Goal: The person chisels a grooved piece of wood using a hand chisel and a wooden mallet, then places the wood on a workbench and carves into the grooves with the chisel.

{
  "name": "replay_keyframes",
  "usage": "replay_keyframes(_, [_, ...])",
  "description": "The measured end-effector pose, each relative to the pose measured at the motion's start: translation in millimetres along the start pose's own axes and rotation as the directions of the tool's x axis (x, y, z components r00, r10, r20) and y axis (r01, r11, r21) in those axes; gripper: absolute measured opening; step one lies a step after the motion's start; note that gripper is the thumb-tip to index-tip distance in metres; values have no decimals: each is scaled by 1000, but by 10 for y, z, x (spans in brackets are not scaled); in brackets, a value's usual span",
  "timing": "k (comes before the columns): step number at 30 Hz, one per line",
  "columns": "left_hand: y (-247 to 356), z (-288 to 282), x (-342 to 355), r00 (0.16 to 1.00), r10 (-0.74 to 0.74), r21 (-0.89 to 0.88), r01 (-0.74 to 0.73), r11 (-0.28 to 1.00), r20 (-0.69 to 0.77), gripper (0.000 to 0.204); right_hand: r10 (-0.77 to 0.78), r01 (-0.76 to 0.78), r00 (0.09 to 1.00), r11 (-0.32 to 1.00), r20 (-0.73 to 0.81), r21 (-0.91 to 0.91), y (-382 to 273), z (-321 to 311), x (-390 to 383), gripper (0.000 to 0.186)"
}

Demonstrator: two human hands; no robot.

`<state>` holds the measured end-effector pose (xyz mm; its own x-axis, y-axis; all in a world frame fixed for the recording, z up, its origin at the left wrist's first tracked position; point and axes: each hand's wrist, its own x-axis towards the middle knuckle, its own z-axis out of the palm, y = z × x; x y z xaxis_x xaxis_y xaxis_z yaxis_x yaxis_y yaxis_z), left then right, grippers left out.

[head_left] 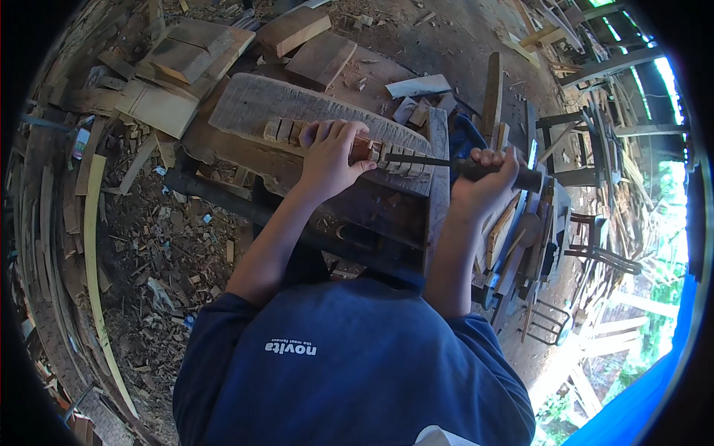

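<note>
My left hand is closed round a small reddish-brown wooden block, with the thumb along its near side. My right hand grips the thick dark handle of a long tool with a thin metal shaft. The shaft points left, its tip at the block's right end; whether it is a file or a chisel I cannot tell. Under both lies a heavy, worn plank. A row of small wooden pieces runs along the plank, partly hidden by my left hand.
Thick wood offcuts and stacked boards lie beyond the plank. An upright board crosses its right end. Timber pieces lean at the right. Wood chips cover the ground at the left, beside a long pale strip.
</note>
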<state>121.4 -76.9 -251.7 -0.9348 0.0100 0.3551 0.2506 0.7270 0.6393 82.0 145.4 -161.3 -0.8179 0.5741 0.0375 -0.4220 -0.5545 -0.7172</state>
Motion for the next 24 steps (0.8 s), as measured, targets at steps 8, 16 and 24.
replay_keyframes(8, [-66,31,-42,997,71,88,-69,994,-14,52,-204,236,961,957,186,-167,114,322,-404,22])
replay_keyframes(16, [-34,53,-55,997,70,99,-67,993,-20,53,-536,753,656,517,531,-408,469,403,-782,37])
replay_keyframes(24, [-87,91,-65,997,72,151,-69,986,-11,60,-123,131,990,984,74,-121,195,243,-180,28])
